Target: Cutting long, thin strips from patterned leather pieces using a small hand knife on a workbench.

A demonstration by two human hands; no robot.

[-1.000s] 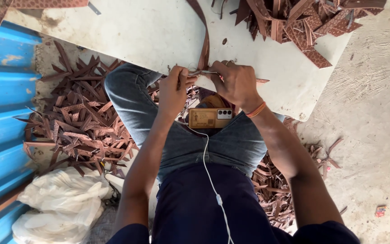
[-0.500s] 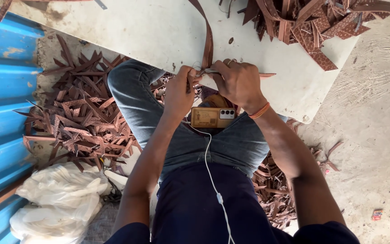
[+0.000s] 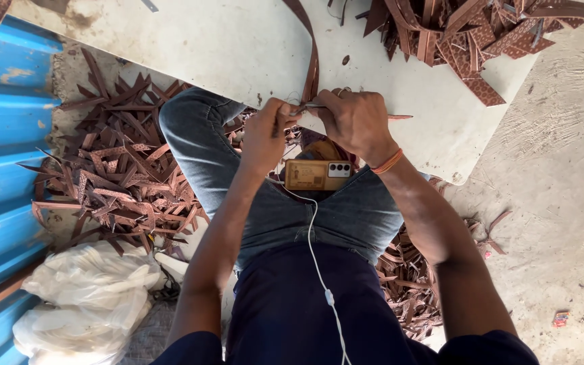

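A long brown leather strip (image 3: 313,57) runs down the white board (image 3: 190,47) to its near edge, where both hands meet. My left hand (image 3: 268,135) pinches the strip's lower end. My right hand (image 3: 356,122) is closed on a thin tool (image 3: 400,117) whose tip pokes out to the right, pressed against the strip. An orange band circles my right wrist. A gold phone (image 3: 318,175) lies on my lap, with a white cable (image 3: 315,257) running down from it.
A heap of brown leather offcuts (image 3: 468,34) lies on the board's far right. More scraps (image 3: 123,176) cover the ground at the left and under my right leg (image 3: 407,277). A blue corrugated wall (image 3: 1,155) stands at the left, white bags (image 3: 82,297) lie below it.
The view has shifted slightly. Both hands stay together at the board's edge, working the same strip with small motions.
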